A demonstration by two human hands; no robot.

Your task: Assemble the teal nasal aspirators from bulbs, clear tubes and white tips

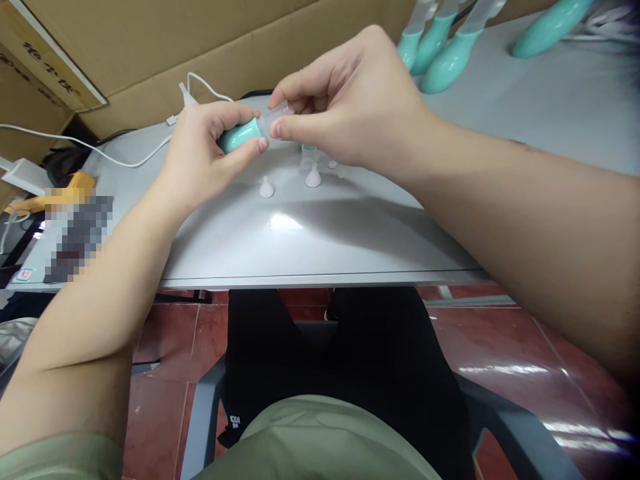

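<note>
My left hand [197, 147] is wrapped round the turquoise body of a nasal aspirator [240, 136], tilted up to the right above the table. At its end is a clear plastic cup [270, 119], pinched between the thumb and fingers of my right hand [357, 100]. Whether the cup is fully seated on the body cannot be made out. Below the hands, two white cone-shaped tips [267, 187] stand on the table. Beside the right-hand tip are a clear plastic part [309, 156] and small clear rings [333, 165].
Several turquoise aspirators [450, 63] stand at the back right, near another turquoise body [550, 30]. A white cable [135, 163] runs behind my left hand. Cardboard [225, 40] walls the table's back. At left lie a yellow tool [83, 181] and a blurred dark object [83, 233].
</note>
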